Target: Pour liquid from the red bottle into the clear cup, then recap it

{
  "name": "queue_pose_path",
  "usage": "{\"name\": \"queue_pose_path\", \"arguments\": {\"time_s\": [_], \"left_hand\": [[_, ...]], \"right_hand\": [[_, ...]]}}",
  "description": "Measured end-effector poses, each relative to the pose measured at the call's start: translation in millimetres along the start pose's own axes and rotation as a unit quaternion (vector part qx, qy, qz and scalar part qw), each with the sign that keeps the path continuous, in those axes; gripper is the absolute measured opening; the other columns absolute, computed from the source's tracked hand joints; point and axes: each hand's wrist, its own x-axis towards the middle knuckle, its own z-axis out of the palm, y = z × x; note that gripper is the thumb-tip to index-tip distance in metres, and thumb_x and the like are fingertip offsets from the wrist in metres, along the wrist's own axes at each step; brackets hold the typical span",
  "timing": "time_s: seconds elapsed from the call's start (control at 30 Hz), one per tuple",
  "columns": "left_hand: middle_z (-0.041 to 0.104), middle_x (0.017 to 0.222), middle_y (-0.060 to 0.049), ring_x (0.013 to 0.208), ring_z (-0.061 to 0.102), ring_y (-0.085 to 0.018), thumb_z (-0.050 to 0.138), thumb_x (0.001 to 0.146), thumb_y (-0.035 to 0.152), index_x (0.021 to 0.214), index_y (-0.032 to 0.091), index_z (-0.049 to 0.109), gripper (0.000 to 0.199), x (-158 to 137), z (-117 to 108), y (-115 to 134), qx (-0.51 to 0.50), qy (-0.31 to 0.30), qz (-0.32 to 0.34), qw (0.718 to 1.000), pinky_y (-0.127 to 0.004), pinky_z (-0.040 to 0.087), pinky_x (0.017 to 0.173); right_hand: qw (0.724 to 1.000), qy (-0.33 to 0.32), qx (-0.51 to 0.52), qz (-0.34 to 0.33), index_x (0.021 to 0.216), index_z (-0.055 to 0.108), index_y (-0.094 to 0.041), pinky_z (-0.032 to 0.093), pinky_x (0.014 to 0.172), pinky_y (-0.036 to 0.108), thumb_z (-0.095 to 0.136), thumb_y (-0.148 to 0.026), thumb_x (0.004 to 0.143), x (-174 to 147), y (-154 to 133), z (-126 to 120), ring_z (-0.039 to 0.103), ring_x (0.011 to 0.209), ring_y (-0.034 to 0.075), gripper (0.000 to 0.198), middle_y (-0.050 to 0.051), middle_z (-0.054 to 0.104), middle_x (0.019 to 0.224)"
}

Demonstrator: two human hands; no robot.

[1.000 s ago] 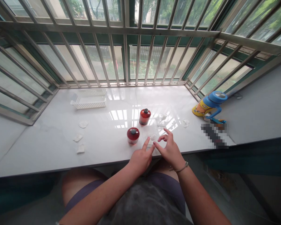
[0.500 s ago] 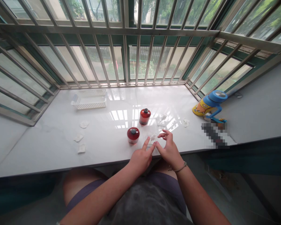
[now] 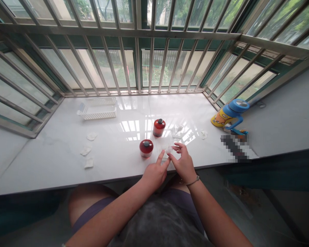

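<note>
A small clear plastic box (image 3: 165, 158) lies near the front edge of the counter, partly hidden by my fingers. In it is a crumpled white piece (image 3: 169, 150) that looks like cotton. My left hand (image 3: 155, 174) holds the box at its near left side, index finger and thumb spread in a V against it. From the right, my right hand (image 3: 183, 162) has its thumb and fingertips around the white piece. Just left of the box stands a red bottle (image 3: 146, 149) with a black cap. Another red bottle (image 3: 159, 128) stands farther back.
A second clear box (image 3: 178, 131) with white material lies behind my right hand. Loose white pieces (image 3: 86, 150) lie at left, another white piece (image 3: 204, 134) at right. A white basket (image 3: 99, 111) sits near the window bars; a blue-and-yellow bottle (image 3: 228, 113) stands at right.
My right hand has shifted slightly left, and its thumb and fingers have drawn closer around the white piece. My left hand has stayed nearly still at the box.
</note>
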Motion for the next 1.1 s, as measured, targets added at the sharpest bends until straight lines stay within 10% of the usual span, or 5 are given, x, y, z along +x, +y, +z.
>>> {"name": "queue_pose_path", "arguments": {"time_s": [0.27,0.87,1.1], "left_hand": [[0.015,0.181,-0.019,0.079,0.079,-0.023,0.051,0.102,0.025,0.170,0.029,0.029,0.071,0,2,-2,-0.018,0.003,0.008,1.000,-0.037,0.063,0.064],[0.016,0.181,-0.017,0.079,0.079,-0.024,0.055,0.100,0.024,0.170,0.031,0.028,0.075,0,0,-1,-0.005,-0.001,0.000,1.000,-0.035,0.061,0.062],[0.018,0.181,-0.017,0.077,0.078,-0.023,0.055,0.101,0.025,0.171,0.033,0.026,0.076,0,1,-3,-0.008,-0.002,-0.002,1.000,-0.035,0.061,0.063]], "right_hand": [[0.998,-0.043,0.048,-0.015,0.147,0.039,-0.027,0.052,0.114,0.054,0.073,-0.040,0.095,-13,-4,3,0.060,0.138,0.030,0.064,0.016,0.059,0.151],[0.999,0.019,-0.022,-0.021,0.124,0.045,-0.025,0.055,0.106,0.056,0.068,-0.042,0.094,-17,1,2,0.065,0.112,0.029,0.041,0.011,0.062,0.118],[0.997,-0.045,0.052,-0.019,0.142,0.033,-0.026,0.046,0.119,0.057,0.061,-0.028,0.098,-18,-3,3,0.057,0.140,0.029,0.053,0.017,0.061,0.144]]}}
